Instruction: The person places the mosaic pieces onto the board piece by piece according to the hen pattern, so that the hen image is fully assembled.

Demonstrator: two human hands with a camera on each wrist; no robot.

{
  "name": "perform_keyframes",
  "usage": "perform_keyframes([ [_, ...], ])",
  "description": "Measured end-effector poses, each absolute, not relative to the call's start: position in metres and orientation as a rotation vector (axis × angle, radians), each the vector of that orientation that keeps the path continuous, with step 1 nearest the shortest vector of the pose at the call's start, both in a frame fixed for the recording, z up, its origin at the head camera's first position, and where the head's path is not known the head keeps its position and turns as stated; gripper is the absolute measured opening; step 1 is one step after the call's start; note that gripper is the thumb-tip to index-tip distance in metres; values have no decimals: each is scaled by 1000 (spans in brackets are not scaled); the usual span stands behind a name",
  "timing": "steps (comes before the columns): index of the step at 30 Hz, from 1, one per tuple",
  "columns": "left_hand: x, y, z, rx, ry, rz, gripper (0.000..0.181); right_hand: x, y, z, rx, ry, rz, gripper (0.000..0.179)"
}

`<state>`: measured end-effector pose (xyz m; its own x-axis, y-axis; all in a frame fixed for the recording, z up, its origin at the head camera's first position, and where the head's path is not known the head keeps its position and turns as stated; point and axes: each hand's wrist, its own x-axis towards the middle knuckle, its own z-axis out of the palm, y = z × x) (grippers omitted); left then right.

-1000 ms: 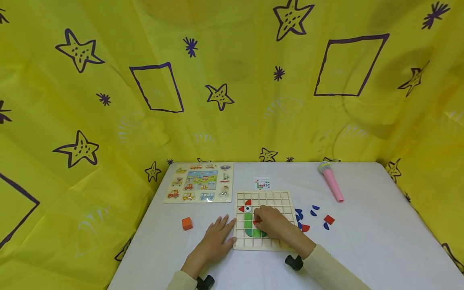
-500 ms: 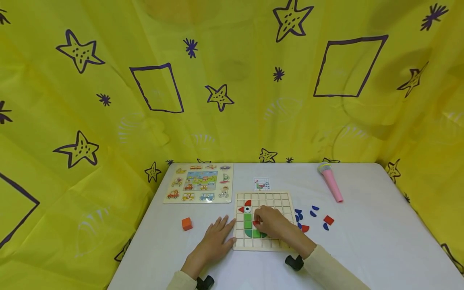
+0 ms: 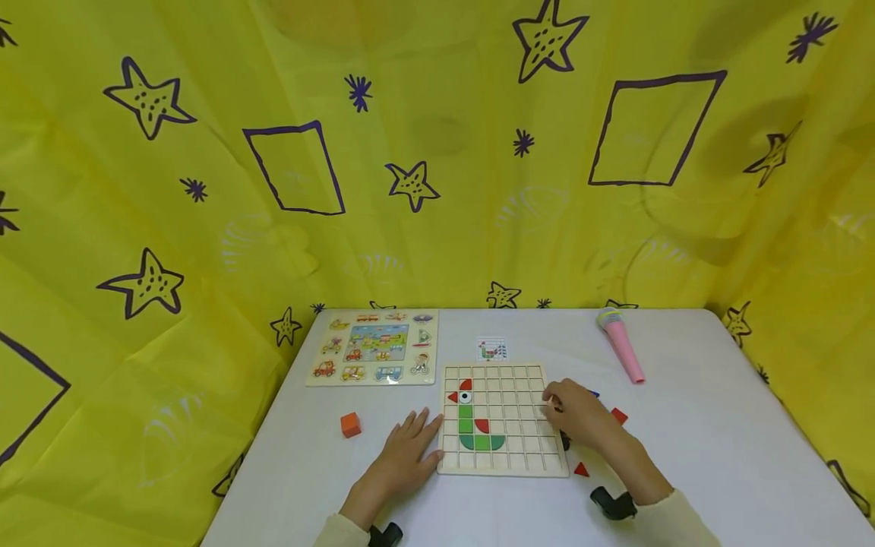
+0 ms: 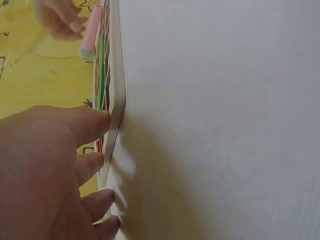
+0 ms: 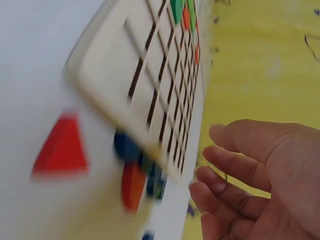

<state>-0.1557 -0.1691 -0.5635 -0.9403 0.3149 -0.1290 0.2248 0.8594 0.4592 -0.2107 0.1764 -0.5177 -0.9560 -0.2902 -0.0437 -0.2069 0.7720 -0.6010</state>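
Note:
A wooden grid board lies on the white table. Its cells hold a bird-like figure: green squares, dark green corner pieces, a white eye piece and a red quarter-round piece. My left hand rests flat by the board's left side; the left wrist view has its fingertips touching the edge. Over the board's right edge hovers my right hand, fingers loosely bent, nothing between them in the right wrist view. Below it lie blue pieces, partly hidden, and a red triangle.
A picture card lies behind the board. To the back left is a vehicle puzzle, with an orange cube in front. A pink toy microphone lies at the back right. A red square shows past the right hand.
My right hand has let go of the red quarter-round piece, leaving it on the board, and moved right to the loose pieces. My left hand has stayed in place.

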Motion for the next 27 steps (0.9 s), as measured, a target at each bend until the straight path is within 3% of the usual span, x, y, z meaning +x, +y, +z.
perform_keyframes([
  [12,-156,-170,-566,415,2830,663,63,-205,289,-528,-102,2834,-797,28],
  [17,-156,-170,-565,415,2836,664,63,-207,297,-535,-131,2814,-804,19],
  [27,-153,-169,-561,423,2838,678,63,-220,280,-544,-218,2858,-893,29],
])
